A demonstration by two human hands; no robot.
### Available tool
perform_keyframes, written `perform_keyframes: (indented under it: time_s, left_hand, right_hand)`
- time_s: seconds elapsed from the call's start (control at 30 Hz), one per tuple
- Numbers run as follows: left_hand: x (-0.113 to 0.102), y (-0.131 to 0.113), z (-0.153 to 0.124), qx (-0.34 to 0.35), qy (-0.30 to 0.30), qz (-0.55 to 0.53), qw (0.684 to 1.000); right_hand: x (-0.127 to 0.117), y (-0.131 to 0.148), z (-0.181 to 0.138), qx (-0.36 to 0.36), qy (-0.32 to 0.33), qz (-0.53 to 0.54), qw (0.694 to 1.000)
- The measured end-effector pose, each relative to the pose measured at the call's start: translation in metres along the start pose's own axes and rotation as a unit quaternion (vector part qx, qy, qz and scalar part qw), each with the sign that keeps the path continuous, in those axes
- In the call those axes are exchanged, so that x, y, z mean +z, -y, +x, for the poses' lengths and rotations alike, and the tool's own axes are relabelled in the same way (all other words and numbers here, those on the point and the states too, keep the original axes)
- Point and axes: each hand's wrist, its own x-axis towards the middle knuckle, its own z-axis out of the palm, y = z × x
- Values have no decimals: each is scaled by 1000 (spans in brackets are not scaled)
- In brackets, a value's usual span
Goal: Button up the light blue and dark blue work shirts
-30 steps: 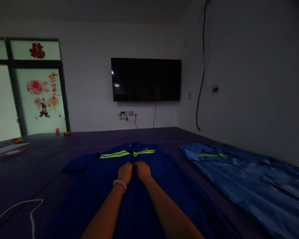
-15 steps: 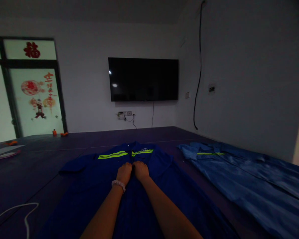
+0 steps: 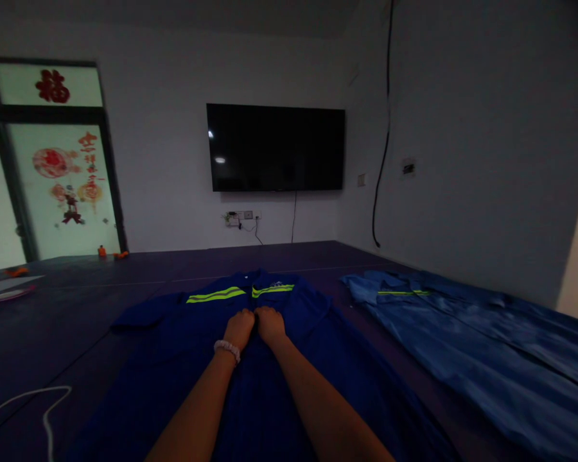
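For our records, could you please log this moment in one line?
left hand: curled on dark garment | right hand: same, beside left | paler garment: lying at right

A black television point(image 3: 277, 147) hangs on the far wall point(image 3: 164, 160) above sockets point(image 3: 248, 215). A dark cable point(image 3: 374, 218) dangles right. Red decorations point(image 3: 52, 162) mark the glass door point(image 3: 43, 199), far left; a white cord point(image 3: 38, 389) lies near left.
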Motion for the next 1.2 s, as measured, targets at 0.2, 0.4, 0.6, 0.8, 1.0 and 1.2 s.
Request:
perform_keyframes:
  time_s: [0.2,0.4,0.6,0.8,1.0,1.2]
  left_hand:
    - [6,4,2,-11,-5,-18,1000]
    - [14,10,5,-30,-16,-55,998]
    - [18,11,5,-48,-27,-90,994]
    - [17,10,3,-56,-43,-123,990]
    - [17,11,2,-59,-49,-143,987]
    - [19,11,3,-65,-45,-149,986]
  right_hand:
    - [3,0,2,0,-2,2,1000]
    - [3,-2,3,-6,-4,7,1000]
    - [3,-3,3,-2,-5,10,1000]
    - [2,-3,2,2,-9,6,1000]
    - [4,-3,2,6,-13,2,1000]
    - [4,-3,2,10,-13,5,1000]
